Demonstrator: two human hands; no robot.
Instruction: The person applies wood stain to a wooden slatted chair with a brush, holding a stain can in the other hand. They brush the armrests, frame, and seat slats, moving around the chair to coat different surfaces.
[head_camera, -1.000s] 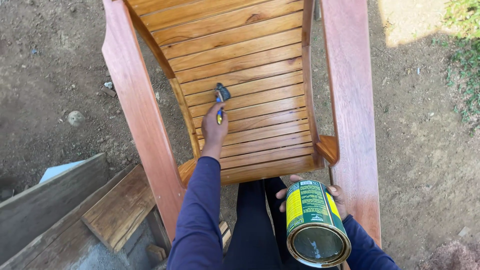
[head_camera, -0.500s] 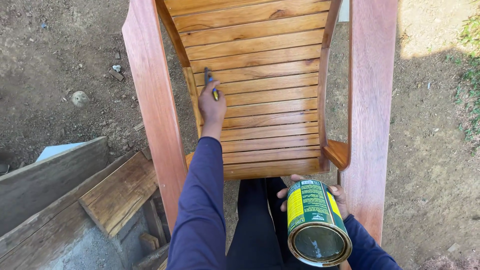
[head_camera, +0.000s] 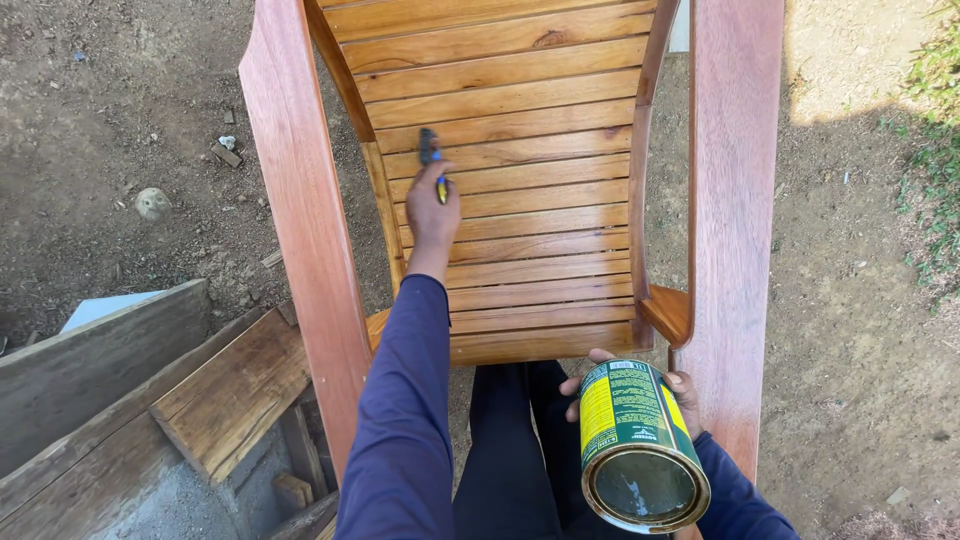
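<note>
Gripping paintbrush (head_camera: 432, 160) left hand (head_camera: 435, 212), can (head_camera: 634, 445) right hand (head_camera: 640, 385)

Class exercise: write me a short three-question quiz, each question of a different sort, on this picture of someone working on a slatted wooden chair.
1. True or false: the left hand holds a brush against the chair slats.
2. Which hand holds the can? A left, B right.
3. Fill in: the can's open mouth faces the ____.

Key: 1 true. 2 B, the right hand. 3 camera.
</note>
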